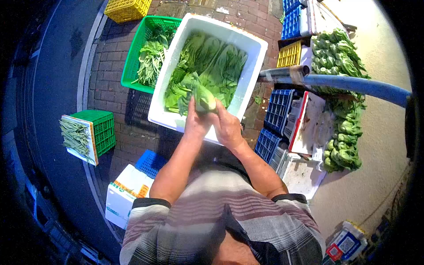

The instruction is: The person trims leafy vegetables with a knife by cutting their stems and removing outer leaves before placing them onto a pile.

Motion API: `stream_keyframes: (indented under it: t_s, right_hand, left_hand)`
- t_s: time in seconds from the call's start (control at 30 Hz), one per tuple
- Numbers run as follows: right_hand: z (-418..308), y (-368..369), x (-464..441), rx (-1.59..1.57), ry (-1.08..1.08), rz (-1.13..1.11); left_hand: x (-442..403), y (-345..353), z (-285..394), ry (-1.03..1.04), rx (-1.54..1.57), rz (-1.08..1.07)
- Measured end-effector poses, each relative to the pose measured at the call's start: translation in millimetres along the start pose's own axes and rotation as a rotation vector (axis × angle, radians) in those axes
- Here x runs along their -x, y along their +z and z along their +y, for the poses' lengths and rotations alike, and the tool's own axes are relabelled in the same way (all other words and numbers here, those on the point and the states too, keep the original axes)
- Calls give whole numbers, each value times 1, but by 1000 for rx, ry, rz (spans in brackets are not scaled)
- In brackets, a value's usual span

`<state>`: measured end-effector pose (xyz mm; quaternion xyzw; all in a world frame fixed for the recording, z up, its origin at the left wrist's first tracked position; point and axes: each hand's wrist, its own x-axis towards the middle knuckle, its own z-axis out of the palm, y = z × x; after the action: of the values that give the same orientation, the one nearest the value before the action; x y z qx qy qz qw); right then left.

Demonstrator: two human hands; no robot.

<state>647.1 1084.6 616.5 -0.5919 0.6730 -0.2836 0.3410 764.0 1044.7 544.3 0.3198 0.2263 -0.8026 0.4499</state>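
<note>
Both hands are close together over the near side of a white foam box (254,48) of leafy greens. Between them is a head of bok choy (204,98), its pale base toward me and its leaves pointing away. My left hand (197,119) is closed around its left side. My right hand (227,126) grips the base from the right, the thumb near the stalk end. More bok choy (216,55) lies in rows at the far side of the box, with loose leaves (176,90) at the left.
A green crate (128,73) of trimmed greens adjoins the box. Long beans (74,134) lie on a foam lid at left. A blue pole (353,81) crosses at right, near blue crates (279,110) and stacked greens (342,152). A white carton (121,198) stands lower left.
</note>
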Motion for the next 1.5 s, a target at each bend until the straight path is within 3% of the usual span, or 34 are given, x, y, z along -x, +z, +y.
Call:
stream_keyframes:
  t_s: [0.2,0.3,0.33,0.37,0.43,0.53,0.57,0.6,0.7,0.83,0.93,0.97,1.03,1.1,1.17,1.3,1.33,1.4,1.43,1.47,1.5]
  right_hand:
    - [8,4,-4,40,-49,35]
    - [16,17,-7,24,-88,45]
    - [9,15,-8,-12,-66,49]
    - [-2,9,-11,-84,-3,-36]
    - [6,18,-12,-147,9,-49]
    - [4,28,-19,-382,-6,-80]
    - [17,42,-21,-299,-35,-20]
    - [24,42,-22,-389,146,-43]
    - [26,36,-34,-478,306,18]
    - [-26,19,-65,-616,167,83]
    - [-86,20,-102,-623,-88,101]
    - [-106,33,-125,-465,-162,52]
    - [-137,57,-175,-69,-211,-93]
    - [-66,126,-218,253,97,-657]
    - [-21,149,-190,180,-24,-647]
    - [7,105,-89,-247,316,-633]
    - [12,93,-66,-333,386,-592]
    - [18,57,-30,-428,499,-537]
    - [22,47,-8,-453,464,-443]
    - [72,59,4,-439,253,-438]
    - [17,9,6,-436,442,-442]
  left_hand:
    - [2,7,6,11,8,73]
    - [8,15,11,52,-34,247]
    - [8,9,16,57,-75,88]
    - [6,3,16,77,-36,157]
    - [4,-5,21,85,-22,57]
    - [1,-8,27,179,102,110]
    - [4,-9,36,203,122,101]
    - [5,-9,43,219,144,89]
    - [15,-5,60,291,139,63]
    - [37,-1,85,369,96,108]
    - [59,-16,111,522,-49,-36]
    - [67,-15,119,508,53,123]
    - [79,-39,134,537,8,105]
    - [93,-55,141,526,-8,154]
    - [103,-52,141,504,-67,181]
    - [85,-94,130,421,-351,153]
    - [81,-83,118,480,-413,168]
    - [65,-83,99,361,-641,142]
    - [54,-81,81,276,-764,96]
    - [41,-75,73,169,-970,23]
    - [30,-71,65,83,-1173,-51]
